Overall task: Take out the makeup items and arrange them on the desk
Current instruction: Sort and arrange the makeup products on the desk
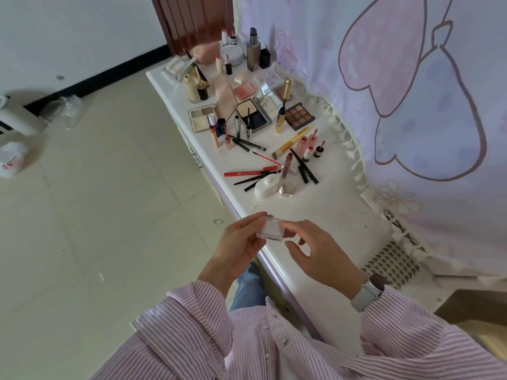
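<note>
Two hands, left hand (238, 242) and right hand (319, 252), one clear compact (270, 229) in both grips; desk (323, 215)

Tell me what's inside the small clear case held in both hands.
Through the clear case a pale pinkish pan shows, probably pressed powder. The left hand and right hand cover its sides and underside, so any label stays hidden.

We cannot read the labels on the small bottles (318, 151). Fingers cover part of the clear case (270, 229), and the brown box (477, 311) is cut off.
</note>
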{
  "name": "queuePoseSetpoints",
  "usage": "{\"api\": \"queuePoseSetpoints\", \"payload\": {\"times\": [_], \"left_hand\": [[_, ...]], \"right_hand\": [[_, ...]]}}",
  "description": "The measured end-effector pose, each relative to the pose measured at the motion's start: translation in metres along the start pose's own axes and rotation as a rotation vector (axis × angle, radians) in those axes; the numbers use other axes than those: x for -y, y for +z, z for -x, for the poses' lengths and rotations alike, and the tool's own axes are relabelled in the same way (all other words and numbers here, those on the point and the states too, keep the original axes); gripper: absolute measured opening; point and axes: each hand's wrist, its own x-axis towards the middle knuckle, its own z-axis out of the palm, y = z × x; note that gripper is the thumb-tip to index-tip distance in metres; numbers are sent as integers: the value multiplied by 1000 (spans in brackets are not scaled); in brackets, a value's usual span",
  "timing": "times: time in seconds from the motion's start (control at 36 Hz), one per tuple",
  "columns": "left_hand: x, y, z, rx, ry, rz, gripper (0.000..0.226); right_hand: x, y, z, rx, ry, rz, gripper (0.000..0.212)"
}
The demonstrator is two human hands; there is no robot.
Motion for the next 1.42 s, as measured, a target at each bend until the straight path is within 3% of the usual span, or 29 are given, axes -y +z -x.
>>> {"api": "queuePoseSetpoints", "payload": {"times": [0.14,0.31,0.53,0.75,0.86,0.97,1.08,1.25,1.42], "left_hand": [[-1,-2,1,48,-45,51,26],[0,1,4,139,-58,43,46],[10,9,-3,46,-83,-122,50],[11,15,-6,129,-178,-99,42],[13,13,-13,95,-229,-122,43],[15,10,-19,66,-312,-136,42],[17,9,-28,-10,-325,-169,35],[17,22,-43,-204,-120,-308,19],[23,27,-57,-239,236,-981,18]], "right_hand": [[-3,3,-6,-44,-66,90,17],[-1,1,-8,-119,-118,92,25],[3,-4,-8,-130,-113,176,26],[-5,-2,-7,-62,-28,170,21],[-10,-5,-7,-41,46,114,34],[-20,-6,-10,-25,173,5,14],[-27,-9,-19,-51,377,-133,17],[-48,-9,-37,-27,609,-226,20],[-59,-6,-57,-26,666,-238,23]]}}
